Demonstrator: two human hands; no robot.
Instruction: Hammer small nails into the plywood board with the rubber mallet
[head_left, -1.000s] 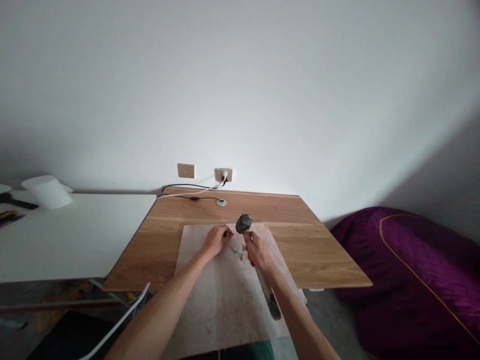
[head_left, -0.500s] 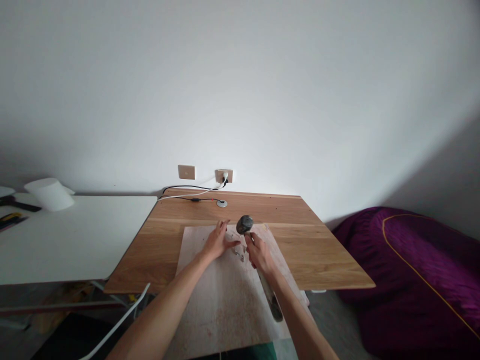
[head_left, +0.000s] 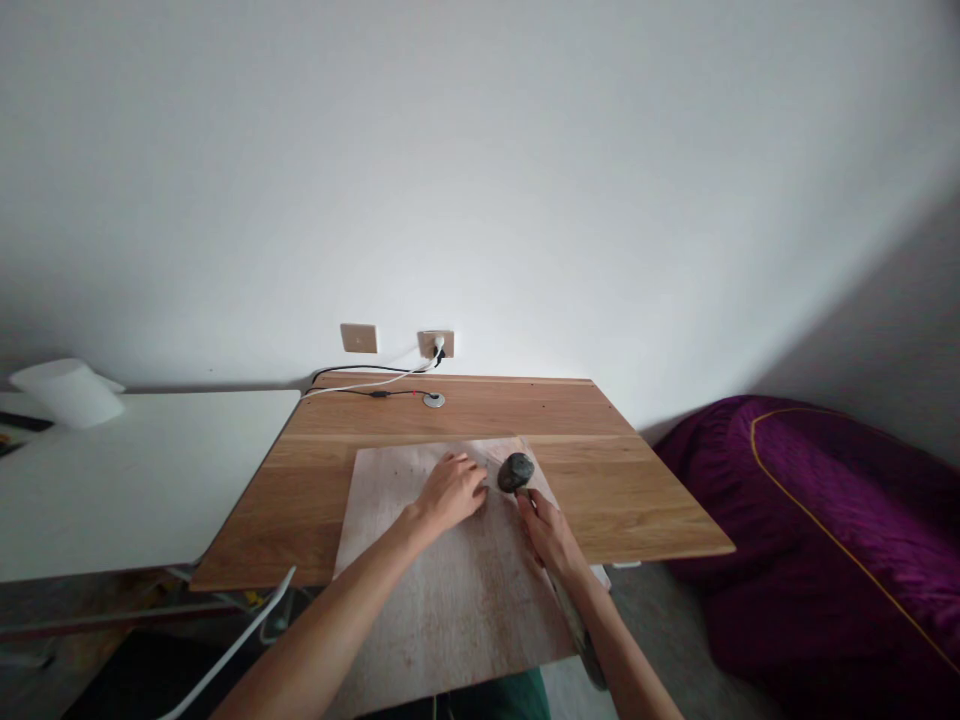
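My right hand (head_left: 551, 530) is wrapped around the shaft of a mallet (head_left: 515, 473). Its rounded dark-grey head points away from me, and the handle's end shows below my forearm. To the left of the mallet head, my left hand (head_left: 456, 488) rests low over a pale, worn wooden board (head_left: 450, 600). The fingers are curled together near the board's far part; whatever they hold is hidden behind them.
The board lies on a brown wooden table (head_left: 637, 490) against the wall. On the left, a white table (head_left: 187, 470) carries a paper roll (head_left: 67, 392). Cables (head_left: 367, 384) run to a wall socket (head_left: 436, 344). A purple covered mound (head_left: 817, 530) stands on the right.
My left hand's spread fingers have curled in, and the small shiny thing beside them is no longer visible. My right hand has moved the mallet rightward and toward me, away from the left hand.
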